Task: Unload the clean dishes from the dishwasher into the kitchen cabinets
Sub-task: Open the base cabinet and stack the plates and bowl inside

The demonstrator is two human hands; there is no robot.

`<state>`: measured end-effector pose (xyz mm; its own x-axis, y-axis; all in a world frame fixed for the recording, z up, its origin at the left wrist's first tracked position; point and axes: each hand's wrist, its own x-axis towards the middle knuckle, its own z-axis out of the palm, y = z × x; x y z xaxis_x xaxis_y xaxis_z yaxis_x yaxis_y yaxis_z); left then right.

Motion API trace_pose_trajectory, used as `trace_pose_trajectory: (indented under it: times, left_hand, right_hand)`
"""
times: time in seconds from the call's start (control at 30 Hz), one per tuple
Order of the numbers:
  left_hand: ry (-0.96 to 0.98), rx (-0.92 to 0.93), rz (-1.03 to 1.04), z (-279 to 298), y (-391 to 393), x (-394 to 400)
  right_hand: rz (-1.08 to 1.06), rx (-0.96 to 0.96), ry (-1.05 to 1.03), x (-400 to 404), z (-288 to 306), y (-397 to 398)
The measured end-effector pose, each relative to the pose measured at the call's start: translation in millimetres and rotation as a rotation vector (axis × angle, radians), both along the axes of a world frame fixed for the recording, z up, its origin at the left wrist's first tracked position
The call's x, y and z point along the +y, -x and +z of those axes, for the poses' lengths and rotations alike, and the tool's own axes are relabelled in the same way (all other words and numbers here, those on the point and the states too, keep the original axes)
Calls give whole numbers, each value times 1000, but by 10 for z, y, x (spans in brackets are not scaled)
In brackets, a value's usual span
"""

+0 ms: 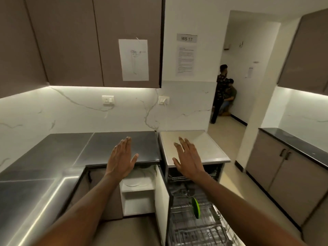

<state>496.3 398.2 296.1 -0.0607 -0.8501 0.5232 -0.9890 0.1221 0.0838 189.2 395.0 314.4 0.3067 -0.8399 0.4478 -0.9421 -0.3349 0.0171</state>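
Note:
The dishwasher [215, 172] stands open under a pale top, its lower wire rack [198, 228] pulled out at the bottom right. A green plate [196, 207] stands on edge in that rack. To the left, a lower cabinet [137, 201] is open, with white plates [136, 181] stacked on its upper shelf. My left hand [121, 157] and my right hand [188, 158] are both held out flat in the air, fingers straight, holding nothing, above the cabinet and the dishwasher.
A dark steel counter [99, 148] wraps around the left side. The open white cabinet door [161, 201] stands between cabinet and dishwasher rack. Closed upper cabinets [79, 41] hang overhead. Two people [223, 93] are in the corridor beyond. More cabinets [287, 174] line the right wall.

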Motion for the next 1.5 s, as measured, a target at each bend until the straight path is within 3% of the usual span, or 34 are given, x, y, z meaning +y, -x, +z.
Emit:
trace_pose_trajectory:
  times: [0.33,0.8,1.03,1.23,1.33,1.5]
  left_hand:
    - [-38,-2,-201,147,1583,-84]
    - [-145,26,-176,-695,3589,-715]
    - [-235,-56,-144,-928,3751,-889]
    - [-196,-45,-103,-1182,3764,-1332]
    - [-192,-46,-123,-1551,3781,-1591]
    - [-235,17,-131,-2793,3869,-2086]
  right_hand:
    - [-165,-133,-28,326,39,1514]
    - [-216,-226,-187,-477,-824,3421]
    - [-221,-276,-301,-938,-1186,3665]
    - [-206,-275,-364,-1420,-1645,3616]
    - [-206,-284,-379,-1658,-2010,3522]
    - [-185,-272,-379,-2132,-3112,3277]
